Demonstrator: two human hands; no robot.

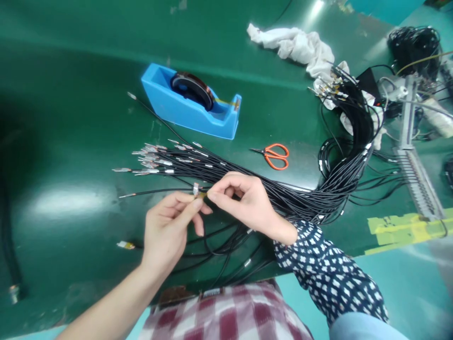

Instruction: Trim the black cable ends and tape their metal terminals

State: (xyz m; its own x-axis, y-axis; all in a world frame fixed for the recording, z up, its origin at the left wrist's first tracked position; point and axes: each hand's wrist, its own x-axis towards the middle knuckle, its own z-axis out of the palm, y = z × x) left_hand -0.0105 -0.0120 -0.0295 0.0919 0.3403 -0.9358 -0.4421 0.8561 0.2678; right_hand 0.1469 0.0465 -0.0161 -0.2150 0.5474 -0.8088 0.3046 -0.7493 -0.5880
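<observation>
My left hand point(168, 224) is closed in a pinch on a cable end with a small silvery connector point(196, 189) sticking up above the fingertips. A short strip of yellowish tape point(202, 194) shows between the two hands. Thumb and forefinger of my right hand point(246, 200) are pressed together at the other end of that strip. Under and behind the hands runs a thick bundle of black cables point(283, 193), its many metal-tipped ends point(152, 158) fanned out to the left. How the tape lies on the cable is partly hidden by my fingers.
A blue tape dispenser point(198, 123) with a roll of amber tape point(193, 89) stands beyond the bundle. Orange-handled scissors point(276, 156) lie right of it. A crumpled white cloth point(293, 45) is farther back. At the right are a slotted metal rack point(419, 182) and yellow tape point(392, 229) along the table edge.
</observation>
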